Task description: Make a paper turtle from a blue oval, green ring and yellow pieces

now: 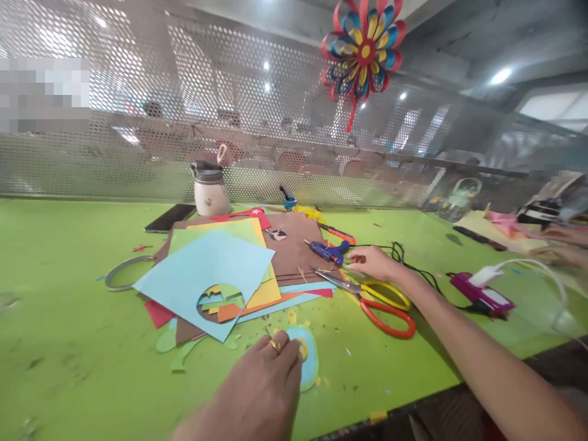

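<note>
My left hand (264, 380) is low in the middle, its fingers bent together over the left edge of a layered paper cutout (310, 361). This cutout has a green rim, a light blue centre and small yellow pieces; my fingers hide part of it. My right hand (374, 263) reaches in from the right, its fingers slightly apart at the back end of a blue glue gun (328, 252). The glue gun lies on its side on brown paper (296, 248). Just below that hand rest scissors (386, 312) with one yellow and one orange-red handle.
A light blue sheet (202, 263) with a round hole tops a paper stack. Behind stand a white bottle (211, 196) and a dark phone (169, 218). A tape ring (128, 273) lies left, a purple power strip (482, 294) right. Another person's hands (567, 242) work far right.
</note>
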Tool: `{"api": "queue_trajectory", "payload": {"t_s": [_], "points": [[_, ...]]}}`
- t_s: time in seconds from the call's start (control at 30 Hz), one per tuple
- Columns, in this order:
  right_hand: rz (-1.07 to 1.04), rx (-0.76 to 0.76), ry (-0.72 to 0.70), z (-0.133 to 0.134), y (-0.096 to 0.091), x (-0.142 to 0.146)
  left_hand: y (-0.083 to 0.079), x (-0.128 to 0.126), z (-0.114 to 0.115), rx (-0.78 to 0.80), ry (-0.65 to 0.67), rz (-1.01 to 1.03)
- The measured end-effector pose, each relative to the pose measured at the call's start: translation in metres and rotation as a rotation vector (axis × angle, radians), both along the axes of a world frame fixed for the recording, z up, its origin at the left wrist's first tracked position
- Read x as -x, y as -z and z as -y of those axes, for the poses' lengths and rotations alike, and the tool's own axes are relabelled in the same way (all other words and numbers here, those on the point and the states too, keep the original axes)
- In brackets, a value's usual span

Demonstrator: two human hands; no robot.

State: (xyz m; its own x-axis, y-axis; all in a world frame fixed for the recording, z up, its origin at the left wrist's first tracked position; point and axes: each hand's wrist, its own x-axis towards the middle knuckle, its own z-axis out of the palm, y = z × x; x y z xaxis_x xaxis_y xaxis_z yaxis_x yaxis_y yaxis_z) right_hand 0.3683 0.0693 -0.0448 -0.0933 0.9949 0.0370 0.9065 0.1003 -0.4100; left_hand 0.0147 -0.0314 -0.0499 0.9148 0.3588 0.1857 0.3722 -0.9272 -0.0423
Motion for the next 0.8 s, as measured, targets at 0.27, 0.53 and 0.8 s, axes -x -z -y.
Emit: {"api": "queue_trajectory", "payload": {"t_s": [0.27, 0.53, 0.8], "points": [[0.086, -0.172, -0.123, 0.006, -0.022, 0.047, 0.015, -0.003, -0.004, -0.02, 0.005, -0.032], [0.196, -0.197, -0.437, -0.001, -0.03, 0.115, 0.016, -0.003, -0.006, -0.018, 0.027, -0.04], [0.25, -0.18, -0.603, -0.002, -0.036, 0.161, 0.001, -0.001, 0.005, -0.028, -0.041, -0.011]]}}
